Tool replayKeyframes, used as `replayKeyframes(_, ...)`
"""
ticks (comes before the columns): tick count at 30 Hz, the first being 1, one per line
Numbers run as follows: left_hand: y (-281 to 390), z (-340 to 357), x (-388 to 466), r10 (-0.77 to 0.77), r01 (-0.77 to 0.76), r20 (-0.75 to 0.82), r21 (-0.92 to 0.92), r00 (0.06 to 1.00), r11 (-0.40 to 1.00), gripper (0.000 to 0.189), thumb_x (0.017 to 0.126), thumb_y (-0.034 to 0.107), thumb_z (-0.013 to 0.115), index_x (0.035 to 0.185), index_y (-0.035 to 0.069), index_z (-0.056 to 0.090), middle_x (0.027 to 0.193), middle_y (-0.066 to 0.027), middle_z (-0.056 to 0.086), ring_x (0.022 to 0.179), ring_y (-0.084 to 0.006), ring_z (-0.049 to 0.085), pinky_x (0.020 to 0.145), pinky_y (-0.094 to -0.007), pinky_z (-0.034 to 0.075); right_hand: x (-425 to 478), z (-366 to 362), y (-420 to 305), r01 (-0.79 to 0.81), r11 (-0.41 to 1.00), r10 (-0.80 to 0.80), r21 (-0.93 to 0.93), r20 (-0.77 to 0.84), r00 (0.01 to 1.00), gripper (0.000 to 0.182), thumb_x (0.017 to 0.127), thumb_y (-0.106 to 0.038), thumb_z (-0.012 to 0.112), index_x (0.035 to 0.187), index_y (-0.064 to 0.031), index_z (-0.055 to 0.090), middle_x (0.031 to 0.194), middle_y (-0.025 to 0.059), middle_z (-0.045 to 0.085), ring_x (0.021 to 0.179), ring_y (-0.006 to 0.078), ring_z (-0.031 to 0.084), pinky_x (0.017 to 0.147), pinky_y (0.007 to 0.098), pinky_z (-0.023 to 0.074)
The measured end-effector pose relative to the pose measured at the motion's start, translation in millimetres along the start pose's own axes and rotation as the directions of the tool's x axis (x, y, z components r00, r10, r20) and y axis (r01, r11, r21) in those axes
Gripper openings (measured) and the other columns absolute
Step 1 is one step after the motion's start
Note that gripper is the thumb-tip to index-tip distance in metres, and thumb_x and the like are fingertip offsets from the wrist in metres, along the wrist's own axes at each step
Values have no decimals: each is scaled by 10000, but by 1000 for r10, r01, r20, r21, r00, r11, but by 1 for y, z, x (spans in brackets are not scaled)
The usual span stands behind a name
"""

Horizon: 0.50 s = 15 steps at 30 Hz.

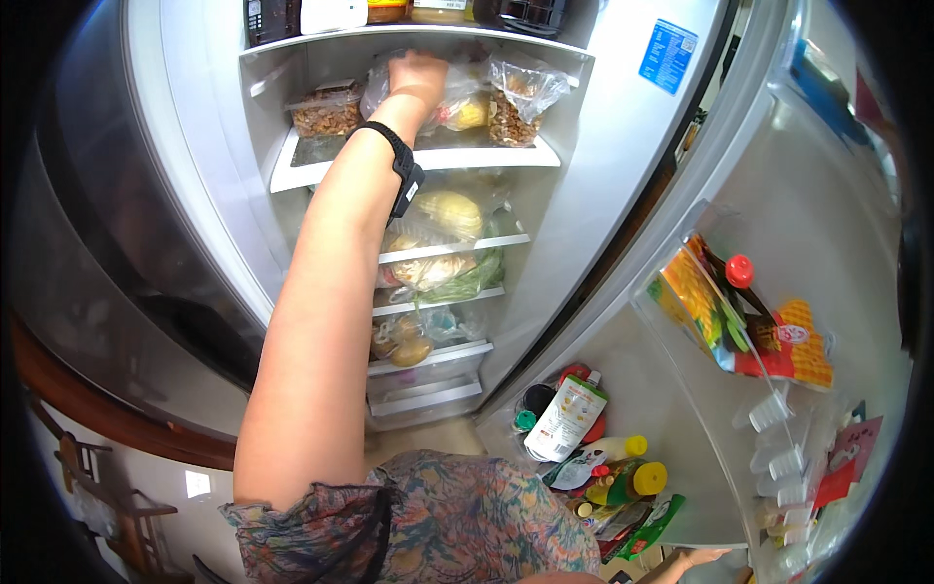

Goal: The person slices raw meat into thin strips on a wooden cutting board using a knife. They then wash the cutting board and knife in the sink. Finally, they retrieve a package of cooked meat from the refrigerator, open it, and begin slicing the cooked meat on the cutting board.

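My left hand [418, 71] reaches into an upper shelf of an open refrigerator, against clear plastic bags [376, 87]; its fingers curl down out of sight, so its hold cannot be told. A black band with a small device [407, 186] circles that wrist. Left of the hand is a clear box of brown nuts or dried food [328, 109]. To the right lie a bag with yellow food [467, 113] and a clear bag of brown pieces [516, 117]. My right hand [704, 556] is at the lower right, by the bottom edge of the open door; its grip is unclear.
Lower shelves [456, 248] bear bagged vegetables and round produce [410, 350]. Jars and containers stand on the top shelf [416, 31]. The open door [678, 409] on the right holds bottles [616, 485], a white pouch [565, 420] and colourful packets [795, 343]. Wooden chairs [149, 511] stand at lower left.
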<state>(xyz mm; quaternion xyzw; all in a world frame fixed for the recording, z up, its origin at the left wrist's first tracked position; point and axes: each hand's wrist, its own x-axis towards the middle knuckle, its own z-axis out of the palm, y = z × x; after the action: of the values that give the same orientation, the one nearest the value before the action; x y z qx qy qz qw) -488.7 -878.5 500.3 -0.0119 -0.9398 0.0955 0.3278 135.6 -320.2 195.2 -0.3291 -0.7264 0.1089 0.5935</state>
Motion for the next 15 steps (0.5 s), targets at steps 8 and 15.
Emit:
replayKeyframes(8,-38,22,14,-107,-36,-478,-281,872,959,191,749,153,611,917,135,701,931,-115,694,922,-308,668,769,-430,550,-1,16,-13,23,1000,-23,3,51,998,459,1013,-281,448,1263,104,451,1261,241,507,1152,313,492,1027,395,365)
replayKeyframes(15,-24,-8,-34,-109,-176,-688,-331,717,927,267,723,132,668,980,143,600,900,-81,642,855,-296,655,678,-424,531,3,8,-7,30,1000,-31,4,57,998,442,1011,-285,445,1218,104,480,1207,234,534,1101,309,509,996,399,383)
